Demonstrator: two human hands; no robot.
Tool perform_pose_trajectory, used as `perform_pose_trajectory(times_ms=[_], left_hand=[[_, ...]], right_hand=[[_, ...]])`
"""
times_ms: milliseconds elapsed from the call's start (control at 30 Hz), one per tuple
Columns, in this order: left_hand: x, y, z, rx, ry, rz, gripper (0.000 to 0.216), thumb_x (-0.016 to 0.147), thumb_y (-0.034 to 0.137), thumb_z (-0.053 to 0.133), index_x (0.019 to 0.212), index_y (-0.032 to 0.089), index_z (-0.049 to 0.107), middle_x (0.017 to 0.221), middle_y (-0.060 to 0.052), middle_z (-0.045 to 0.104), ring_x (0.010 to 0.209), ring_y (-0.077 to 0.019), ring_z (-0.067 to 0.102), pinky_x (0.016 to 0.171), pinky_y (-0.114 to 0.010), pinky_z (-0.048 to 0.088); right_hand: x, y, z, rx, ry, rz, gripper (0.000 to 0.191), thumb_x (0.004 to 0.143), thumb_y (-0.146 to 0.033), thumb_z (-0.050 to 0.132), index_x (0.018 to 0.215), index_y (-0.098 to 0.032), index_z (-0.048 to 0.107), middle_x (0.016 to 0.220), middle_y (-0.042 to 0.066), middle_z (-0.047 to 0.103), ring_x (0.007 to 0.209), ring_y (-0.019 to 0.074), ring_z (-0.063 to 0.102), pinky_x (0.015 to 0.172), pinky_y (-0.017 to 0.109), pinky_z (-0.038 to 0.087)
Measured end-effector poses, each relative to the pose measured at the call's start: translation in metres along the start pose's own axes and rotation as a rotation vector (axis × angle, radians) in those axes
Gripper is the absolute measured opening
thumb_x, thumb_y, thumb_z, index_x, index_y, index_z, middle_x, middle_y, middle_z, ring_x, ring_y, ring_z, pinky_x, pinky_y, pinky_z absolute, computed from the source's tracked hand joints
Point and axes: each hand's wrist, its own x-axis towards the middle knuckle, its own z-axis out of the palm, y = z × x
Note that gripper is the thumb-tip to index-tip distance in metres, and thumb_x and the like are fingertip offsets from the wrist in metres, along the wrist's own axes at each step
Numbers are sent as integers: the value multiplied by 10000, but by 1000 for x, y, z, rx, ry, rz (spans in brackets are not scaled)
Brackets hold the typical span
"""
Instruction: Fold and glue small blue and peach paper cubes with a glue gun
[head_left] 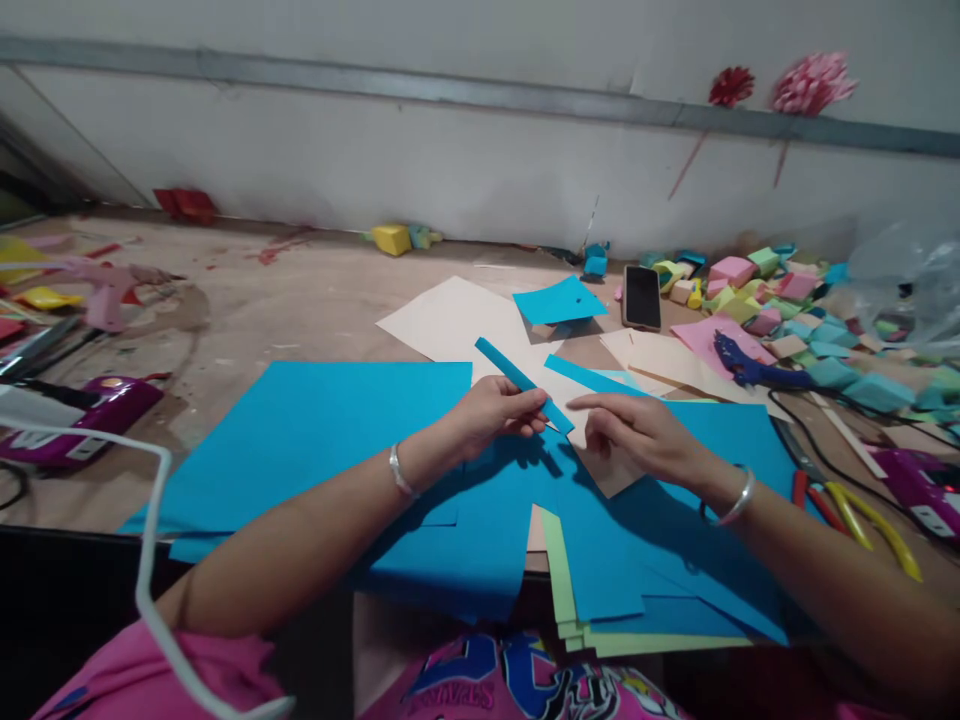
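A narrow blue paper strip slants down to the right in my left hand, pinched between thumb and fingers. Just right of the strip's lower end is my right hand, its index finger stretched out and the other fingers curled, with nothing visible in it. Under both hands lie large blue paper sheets, with more blue sheets to the right. A beige paper piece lies below my right hand. Light green sheets show beneath the blue ones at the table's front edge.
A blue paper square, cream paper and a phone lie ahead. Coloured paper boxes are heaped at the right, near yellow-handled pliers. A pink glue gun stands left; a white cable crosses my left sleeve.
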Motion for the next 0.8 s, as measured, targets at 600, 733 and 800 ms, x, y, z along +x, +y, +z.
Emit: perform_pose_trajectory(times_ms=[600, 733, 800], left_hand=[[-5, -12, 5, 118, -56, -48, 336, 753, 392, 761, 770, 60, 718, 654, -102, 698, 544, -109, 611, 560, -223, 488], [-4, -15, 6, 139, -52, -36, 349, 748, 407, 757, 706, 65, 702, 632, -103, 689, 545, -115, 610, 548, -226, 480], [-4, -15, 6, 158, -54, -33, 352, 755, 410, 748, 671, 73, 691, 623, -98, 684, 540, -113, 605, 542, -226, 474]], right_hand=[[-12, 24, 16, -680, 279, -823, 165, 921, -113, 501, 952, -166, 654, 798, 52, 658, 723, 163, 542, 692, 331, 398], [-13, 23, 18, -682, 283, -823, 169, 927, -116, 491, 908, -160, 653, 805, 62, 667, 745, 173, 541, 688, 329, 387], [-14, 23, 18, -680, 273, -819, 166, 928, -118, 492, 911, -161, 652, 814, 65, 670, 756, 174, 547, 689, 327, 386]])
